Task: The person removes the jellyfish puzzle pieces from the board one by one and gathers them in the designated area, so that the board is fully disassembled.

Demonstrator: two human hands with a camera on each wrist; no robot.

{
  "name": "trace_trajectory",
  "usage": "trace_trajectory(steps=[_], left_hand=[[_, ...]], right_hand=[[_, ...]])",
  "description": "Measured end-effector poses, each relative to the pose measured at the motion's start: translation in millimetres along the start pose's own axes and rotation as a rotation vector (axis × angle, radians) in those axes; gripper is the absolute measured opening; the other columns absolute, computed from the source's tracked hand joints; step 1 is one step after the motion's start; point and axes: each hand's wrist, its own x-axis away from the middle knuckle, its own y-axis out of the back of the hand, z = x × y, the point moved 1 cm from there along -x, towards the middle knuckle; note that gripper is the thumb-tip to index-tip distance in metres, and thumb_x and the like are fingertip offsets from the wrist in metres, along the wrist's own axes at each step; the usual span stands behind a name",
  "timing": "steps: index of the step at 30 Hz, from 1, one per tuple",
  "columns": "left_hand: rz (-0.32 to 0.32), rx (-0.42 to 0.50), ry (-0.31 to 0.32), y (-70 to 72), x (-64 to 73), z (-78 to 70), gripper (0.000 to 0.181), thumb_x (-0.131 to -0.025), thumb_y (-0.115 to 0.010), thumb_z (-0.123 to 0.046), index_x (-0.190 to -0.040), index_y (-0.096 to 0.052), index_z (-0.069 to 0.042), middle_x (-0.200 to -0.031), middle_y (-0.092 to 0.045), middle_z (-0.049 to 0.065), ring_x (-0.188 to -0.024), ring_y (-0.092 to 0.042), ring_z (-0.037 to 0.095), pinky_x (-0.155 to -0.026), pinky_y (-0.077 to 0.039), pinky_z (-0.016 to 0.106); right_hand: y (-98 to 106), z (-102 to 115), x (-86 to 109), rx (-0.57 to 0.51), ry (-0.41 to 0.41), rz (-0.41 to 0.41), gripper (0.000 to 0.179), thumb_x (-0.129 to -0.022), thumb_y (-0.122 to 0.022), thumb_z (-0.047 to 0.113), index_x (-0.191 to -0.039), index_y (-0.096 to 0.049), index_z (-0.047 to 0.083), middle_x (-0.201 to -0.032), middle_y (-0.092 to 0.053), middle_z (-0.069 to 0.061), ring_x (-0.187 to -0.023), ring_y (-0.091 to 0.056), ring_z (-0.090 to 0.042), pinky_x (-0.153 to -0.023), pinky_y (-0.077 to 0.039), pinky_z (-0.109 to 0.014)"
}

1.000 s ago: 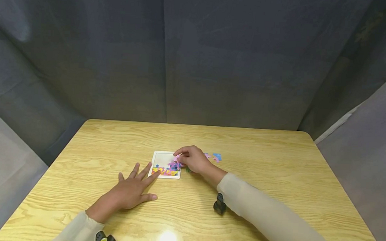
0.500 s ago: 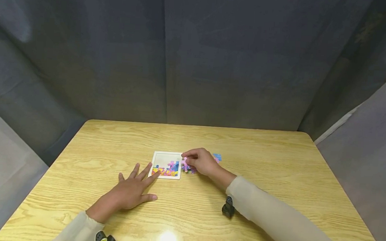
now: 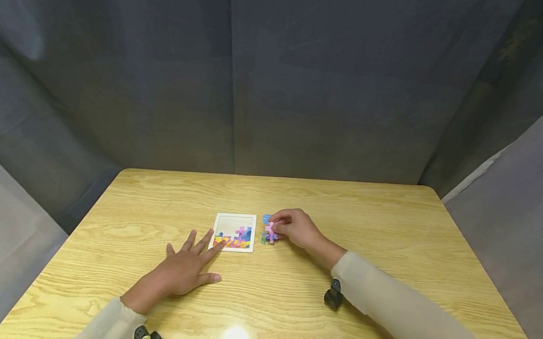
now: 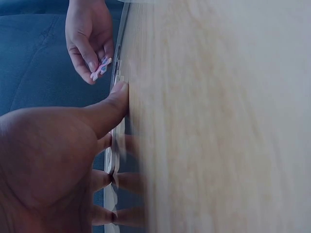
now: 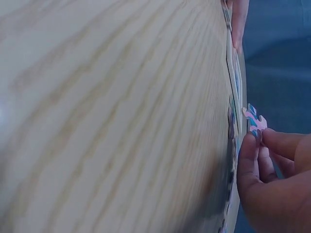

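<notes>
In the head view, a white square puzzle tray [image 3: 232, 214] lies on the table. Joined jigsaw pieces [image 3: 235, 243], yellow, pink and blue, fill its bottom strip and rise up the right side. My left hand [image 3: 184, 271] rests spread, its fingertips on the tray's lower left part. To the right of the tray, my right hand [image 3: 298, 229] pinches a pink and blue jigsaw piece [image 5: 255, 120] between thumb and fingers. Both wrist views show that piece raised off the table. Loose pieces [image 3: 264, 239] lie beneath and beside this hand, partly hidden by it.
A wood-grain table [image 3: 390, 225] carries everything. Dark curtain [image 3: 329, 89] hangs behind its far edge. Pale panels [image 3: 524, 208] stand at both sides. A small black wrist device [image 3: 333, 294] sits under the right sleeve, another [image 3: 148, 338] at the left cuff.
My right hand has moved right from over the tray to the loose pieces beside it, uncovering the tray's right side, with a jigsaw piece between its fingers. My left hand has stayed put.
</notes>
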Motion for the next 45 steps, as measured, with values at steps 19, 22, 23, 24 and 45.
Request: trace_trajectory(steps=[19,22,23,24,45], left_hand=[[-0.01,-0.012,-0.011,0.1,1.7,0.0,0.08,-0.099,-0.054,-0.062,-0.166,-0.023,-0.03,-0.173,-0.005,0.013,-0.153,-0.006,0.055,-0.096,-0.015,0.092],[-0.009,-0.018,-0.011,-0.4,1.4,0.3,0.08,-0.099,-0.054,-0.063,-0.166,-0.023,-0.03,-0.173,-0.005,0.013,-0.153,-0.007,0.055,-0.096,-0.016,0.092],[-0.009,-0.02,-0.011,-0.6,1.2,0.4,0.08,-0.099,-0.054,-0.063,-0.166,-0.023,-0.03,-0.173,-0.005,0.013,-0.153,-0.007,0.055,-0.096,-0.016,0.092],[-0.009,-0.02,-0.01,-0.8,1.1,0.5,0.08,-0.099,-0.054,-0.063,-0.166,-0.023,-0.03,-0.173,-0.005,0.013,-0.153,-0.007,0.055,-0.096,-0.016,0.092],[-0.011,-0.015,-0.013,-0.6,1.3,0.3,0.08,-0.1,-0.054,-0.062,-0.166,-0.022,-0.03,-0.173,-0.005,0.013,-0.153,-0.006,0.055,-0.096,-0.015,0.092]], right_hand=[[27.2,-18.5,14.0,0.019,-0.053,-0.04,0.016,-0.097,-0.068,-0.004,-0.113,-0.071,-0.006,-0.095,-0.073,-0.014,-0.085,-0.072,-0.019,-0.077,-0.063,-0.035],[29.3,-21.2,15.1,0.044,-0.055,-0.043,0.015,-0.097,-0.068,-0.003,-0.111,-0.072,-0.005,-0.094,-0.072,-0.012,-0.084,-0.072,-0.018,-0.076,-0.063,-0.034],[29.7,-21.9,15.3,0.056,-0.055,-0.045,0.015,-0.097,-0.068,-0.002,-0.111,-0.073,-0.003,-0.093,-0.072,-0.011,-0.084,-0.072,-0.018,-0.076,-0.063,-0.034],[30.2,-22.5,15.6,0.071,-0.05,-0.044,0.014,-0.097,-0.068,-0.002,-0.11,-0.073,-0.003,-0.093,-0.072,-0.011,-0.083,-0.072,-0.018,-0.076,-0.063,-0.034],[29.8,-25.5,16.3,0.337,0.033,-0.077,0.005,-0.096,-0.075,0.01,-0.101,-0.076,0.009,-0.088,-0.072,0.002,-0.083,-0.066,-0.012,-0.083,-0.056,-0.038]])
